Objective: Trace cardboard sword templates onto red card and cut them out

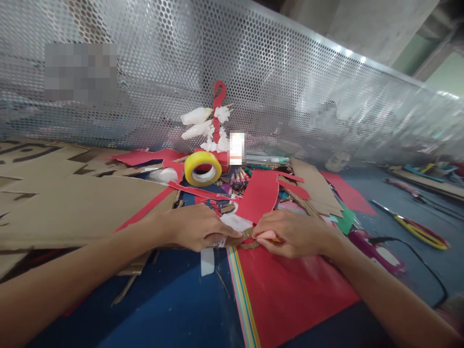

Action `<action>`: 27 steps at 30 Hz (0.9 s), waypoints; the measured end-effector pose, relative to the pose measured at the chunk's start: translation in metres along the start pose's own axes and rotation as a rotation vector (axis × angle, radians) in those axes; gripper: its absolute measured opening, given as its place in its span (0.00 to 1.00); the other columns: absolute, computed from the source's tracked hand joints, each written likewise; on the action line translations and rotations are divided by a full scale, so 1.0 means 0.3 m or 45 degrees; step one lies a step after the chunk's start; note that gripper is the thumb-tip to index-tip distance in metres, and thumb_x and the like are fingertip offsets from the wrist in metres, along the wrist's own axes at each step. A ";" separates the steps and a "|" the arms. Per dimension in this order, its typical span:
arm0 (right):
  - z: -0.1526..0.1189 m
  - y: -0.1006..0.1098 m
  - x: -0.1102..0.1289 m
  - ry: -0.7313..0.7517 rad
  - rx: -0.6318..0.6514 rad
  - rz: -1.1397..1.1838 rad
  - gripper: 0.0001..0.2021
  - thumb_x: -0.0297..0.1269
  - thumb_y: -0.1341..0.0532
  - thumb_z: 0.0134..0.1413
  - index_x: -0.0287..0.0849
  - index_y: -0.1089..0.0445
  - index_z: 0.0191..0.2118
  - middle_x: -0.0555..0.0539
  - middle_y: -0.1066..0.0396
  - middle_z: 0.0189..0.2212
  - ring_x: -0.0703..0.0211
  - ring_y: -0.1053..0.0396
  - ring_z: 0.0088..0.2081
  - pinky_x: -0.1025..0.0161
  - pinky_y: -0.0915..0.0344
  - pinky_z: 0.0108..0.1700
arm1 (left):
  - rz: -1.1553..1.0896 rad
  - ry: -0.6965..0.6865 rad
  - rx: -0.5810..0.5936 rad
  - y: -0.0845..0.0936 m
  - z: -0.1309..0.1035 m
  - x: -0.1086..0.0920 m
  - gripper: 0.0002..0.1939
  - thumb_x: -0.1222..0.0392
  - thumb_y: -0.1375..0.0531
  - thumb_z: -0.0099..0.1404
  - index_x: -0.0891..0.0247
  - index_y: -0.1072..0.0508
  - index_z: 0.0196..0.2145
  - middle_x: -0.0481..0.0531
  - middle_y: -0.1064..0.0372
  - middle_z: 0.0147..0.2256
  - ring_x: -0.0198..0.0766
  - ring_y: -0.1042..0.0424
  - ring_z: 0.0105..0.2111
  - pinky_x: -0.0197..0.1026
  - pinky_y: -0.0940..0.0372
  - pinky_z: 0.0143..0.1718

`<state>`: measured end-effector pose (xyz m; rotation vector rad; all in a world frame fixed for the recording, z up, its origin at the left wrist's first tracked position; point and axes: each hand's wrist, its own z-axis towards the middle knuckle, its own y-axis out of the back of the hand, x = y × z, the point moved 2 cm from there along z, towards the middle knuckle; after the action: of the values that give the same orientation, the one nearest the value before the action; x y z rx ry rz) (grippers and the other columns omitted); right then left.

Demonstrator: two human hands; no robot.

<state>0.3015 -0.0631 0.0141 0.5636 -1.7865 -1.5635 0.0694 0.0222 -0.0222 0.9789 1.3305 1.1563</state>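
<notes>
My left hand (201,227) pinches the left end of a small brown cardboard piece (248,237) with red on it. At the piece's right end, my right hand (290,233) is closed, its fingers round a small pink and orange item (269,235) that I cannot make out fully. Both hands are close together above the top edge of a stack of coloured paper with a red sheet (297,290) on top. Just behind the fingers lie a white piece (236,222) and a cut red paper piece (259,195).
A yellow tape roll (203,168) stands behind the hands, before a red stand with white flowers (218,116). Cardboard (79,208) covers the left. Yellow-handled scissors (420,232) and a purple corded tool (377,251) lie right. A perforated metal panel (275,87) rises behind.
</notes>
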 end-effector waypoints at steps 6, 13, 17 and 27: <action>0.029 0.015 0.001 -0.154 -0.009 0.105 0.14 0.39 0.47 0.69 0.41 0.30 0.34 0.49 0.27 0.29 0.63 0.34 0.30 0.64 0.45 0.37 | -0.022 -0.022 -0.013 0.007 0.003 -0.010 0.24 0.65 0.46 0.70 0.48 0.30 0.61 0.49 0.19 0.41 0.39 0.22 0.31 0.37 0.38 0.29; 0.025 0.014 -0.046 -0.165 -0.057 0.352 0.14 0.40 0.45 0.69 0.41 0.25 0.35 0.51 0.24 0.29 0.65 0.32 0.30 0.67 0.43 0.36 | 0.033 0.010 0.004 -0.003 0.000 -0.001 0.25 0.65 0.44 0.68 0.47 0.30 0.61 0.50 0.19 0.41 0.41 0.22 0.31 0.38 0.40 0.28; 0.026 0.006 -0.059 -0.144 -0.083 0.454 0.15 0.40 0.44 0.68 0.40 0.25 0.33 0.50 0.22 0.32 0.64 0.29 0.33 0.67 0.39 0.39 | 0.023 0.011 0.006 -0.002 0.001 -0.003 0.25 0.65 0.44 0.69 0.46 0.31 0.61 0.48 0.19 0.41 0.40 0.22 0.30 0.38 0.40 0.28; 0.065 -0.050 -0.078 -0.236 -0.144 0.663 0.21 0.42 0.47 0.71 0.38 0.24 0.30 0.47 0.22 0.30 0.63 0.28 0.30 0.66 0.36 0.38 | -0.031 -0.012 -0.008 0.014 0.009 -0.016 0.24 0.65 0.45 0.70 0.47 0.30 0.60 0.50 0.19 0.40 0.40 0.23 0.31 0.37 0.39 0.28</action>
<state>0.3011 -0.0360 -0.0063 -0.1057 -1.7781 -1.3651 0.0722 0.0186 -0.0171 0.9603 1.3267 1.1356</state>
